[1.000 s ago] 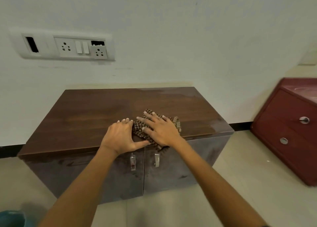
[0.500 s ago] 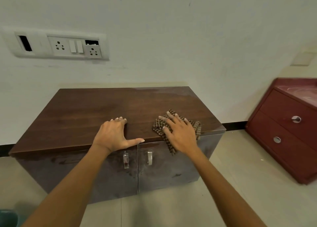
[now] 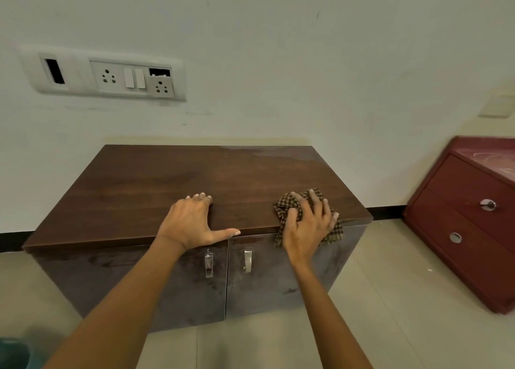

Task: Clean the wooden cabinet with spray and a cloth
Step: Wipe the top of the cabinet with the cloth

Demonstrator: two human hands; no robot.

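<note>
**Item: cloth (image 3: 287,204), checked, brown.**
- Location: under the right grip (image 3: 309,223), on the cabinet (image 3: 167,187) top near its right front corner. A flap hangs below the grip over the front edge.
- Change: one second ago the cloth lies mid-front, touching the left grip (image 3: 192,223). It now sits well to the right of it. The right grip's fingers, then flat, now bend into the fabric and the thumb pinches a fold.
- Left grip: unmoved, palm flat and fingers straight on the top, thumb along the front edge, holding nothing.
- Meaning, as judged: one wiping pass along the front strip is ending. The far half beyond the grips probably remains, as do the doors (image 3: 278,282).
- Orientation: the cloth is bunched, with no clear long axis. The cabinet's long axis runs left to right along the wall, and its doors face the person.
</note>
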